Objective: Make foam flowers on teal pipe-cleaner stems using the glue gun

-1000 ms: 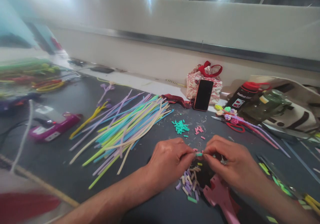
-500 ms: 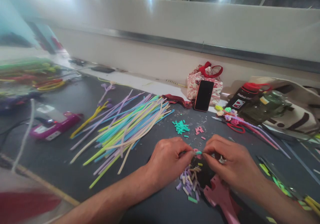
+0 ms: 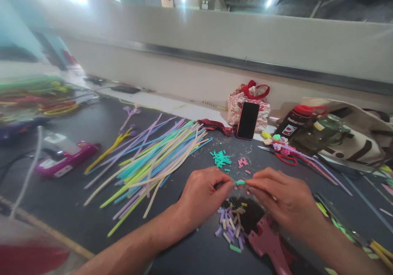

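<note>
A short teal piece of pipe cleaner (image 3: 240,183) is held between my two hands. My left hand (image 3: 205,189) pinches at its left end, thumb against forefinger. Fingertips of my right hand (image 3: 281,197) close at its right end. Just beyond my hands lie a heap of cut teal pieces (image 3: 221,159) and a few pink pieces (image 3: 242,162). Nearer me is a pile of purple and cream pieces (image 3: 231,226). A pink plastic tool (image 3: 270,242) lies under my right wrist, partly hidden.
Long coloured pipe cleaners (image 3: 150,164) spread over the table's left half. A phone (image 3: 247,120) leans on a patterned bag (image 3: 235,105). At right are a dark bottle (image 3: 293,123), pipe-cleaner flowers (image 3: 281,144) and scissors (image 3: 353,232). A purple device (image 3: 67,160) lies at far left.
The teal piece now shows more fully between my fingertips. My right hand's fingers have straightened somewhat, and both hands sit slightly further left in view. The camera has tilted up a little.
</note>
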